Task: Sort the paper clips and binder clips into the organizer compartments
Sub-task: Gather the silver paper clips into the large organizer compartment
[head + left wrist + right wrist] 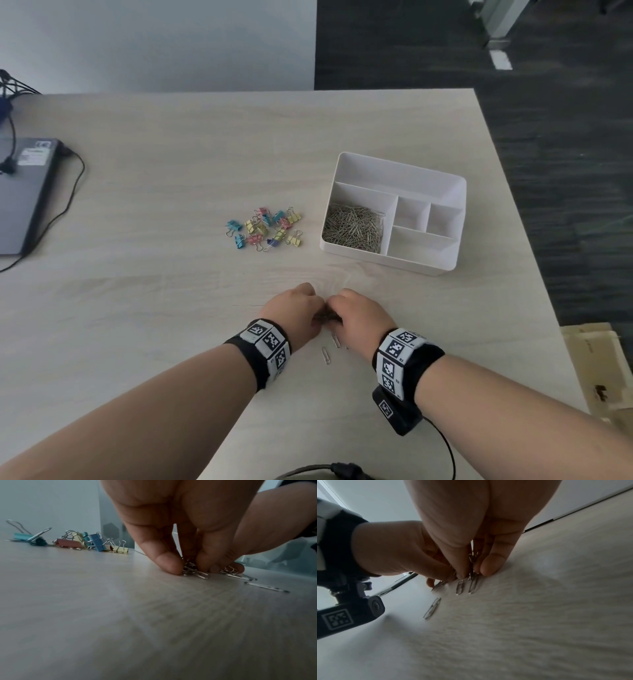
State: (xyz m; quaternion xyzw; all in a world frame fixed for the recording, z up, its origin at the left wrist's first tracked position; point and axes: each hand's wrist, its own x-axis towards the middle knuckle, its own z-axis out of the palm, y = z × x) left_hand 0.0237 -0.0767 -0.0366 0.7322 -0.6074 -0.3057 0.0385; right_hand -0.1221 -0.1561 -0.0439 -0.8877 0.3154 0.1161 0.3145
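Both hands meet at the table's near middle. My left hand (310,308) and right hand (342,310) pinch a small bunch of silver paper clips (323,318) against the wood, fingertips down. The left wrist view shows thumb and fingers curled round the bunch (190,568). In the right wrist view, the right fingers (489,563) clamp the same bunch (472,559). Loose paper clips (326,355) lie just behind the hands, among them one apart (432,608). Coloured binder clips (265,228) sit in a pile at mid-table. The white organizer (383,261) stands to the right, its big left compartment holding many paper clips (352,228).
A grey laptop (24,195) with black cables lies at the left edge. The organizer's other compartments (421,240) hold nothing. The table's right edge (534,274) drops to dark carpet. A black cable (445,448) trails from my right wrist unit near the front edge.
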